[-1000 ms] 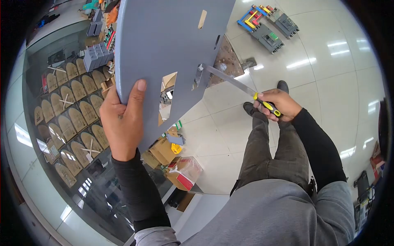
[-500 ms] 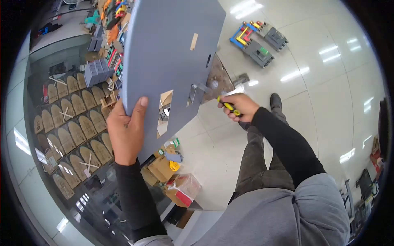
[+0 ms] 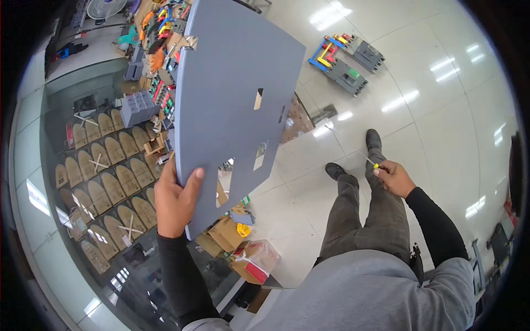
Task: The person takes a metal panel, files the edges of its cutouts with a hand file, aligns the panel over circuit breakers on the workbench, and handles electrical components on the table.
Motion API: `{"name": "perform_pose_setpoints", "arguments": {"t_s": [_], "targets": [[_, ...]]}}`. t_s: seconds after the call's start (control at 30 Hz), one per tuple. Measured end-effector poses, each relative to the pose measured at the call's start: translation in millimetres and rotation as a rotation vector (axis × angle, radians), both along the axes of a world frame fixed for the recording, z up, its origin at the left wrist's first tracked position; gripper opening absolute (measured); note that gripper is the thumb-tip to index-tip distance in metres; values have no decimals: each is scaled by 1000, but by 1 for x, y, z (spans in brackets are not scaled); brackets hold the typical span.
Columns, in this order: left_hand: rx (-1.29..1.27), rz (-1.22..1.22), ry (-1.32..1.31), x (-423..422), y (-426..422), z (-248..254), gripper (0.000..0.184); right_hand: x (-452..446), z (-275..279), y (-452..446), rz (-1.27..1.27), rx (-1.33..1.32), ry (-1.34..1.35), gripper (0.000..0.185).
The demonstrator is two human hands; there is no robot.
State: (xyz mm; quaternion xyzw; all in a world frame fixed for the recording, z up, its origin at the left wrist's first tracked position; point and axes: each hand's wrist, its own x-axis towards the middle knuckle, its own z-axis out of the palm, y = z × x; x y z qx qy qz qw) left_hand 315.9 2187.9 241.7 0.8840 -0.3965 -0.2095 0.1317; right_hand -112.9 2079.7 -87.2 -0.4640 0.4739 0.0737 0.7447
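My left hand (image 3: pixel 175 201) grips the near edge of a large grey metal panel (image 3: pixel 237 71), thumb on its face and fingers hidden behind. The panel stands tilted and has several rectangular cutouts. Well to the right of it, my right hand (image 3: pixel 396 179) is closed around a screwdriver (image 3: pixel 376 166). Its yellow tip of handle and thin shaft show, pointing away from me above my leg; the rest of the handle is hidden in my fist.
Two moulded-case circuit breakers (image 3: pixel 346 77) with coloured busbars lie on the tiled floor. A glass case (image 3: pixel 66 105) holding rows of tan rounded pieces stands left, with electrical parts cluttered behind the panel. Cardboard boxes (image 3: pixel 225 234) and a yellow item (image 3: pixel 243 229) sit below it.
My right hand, with the screwdriver, has drawn back from the panel's cutout toward the right and down. The panel has shifted slightly in view; my left hand still holds its edge.
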Motion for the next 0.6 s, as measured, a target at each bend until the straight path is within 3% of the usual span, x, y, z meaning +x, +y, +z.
{"name": "perform_pose_setpoints", "arguments": {"t_s": [0.2, 0.3, 0.33, 0.43, 0.6], "targets": [[-100, -72, -21, 2, -70, -17, 34, 45, 77, -36, -12, 331, -234, 31], [-61, 0, -6, -8, -90, -20, 32, 73, 99, -35, -6, 168, -309, 33], [-73, 17, 23, -10, -90, -21, 32, 82, 94, -25, -35, -194, -423, 32], [-79, 43, 31, -12, -88, -25, 34, 94, 110, -44, 111, -315, -369, 28], [-94, 56, 7, -13, -88, -25, 35, 106, 99, -44, 90, -249, -406, 27]]}}
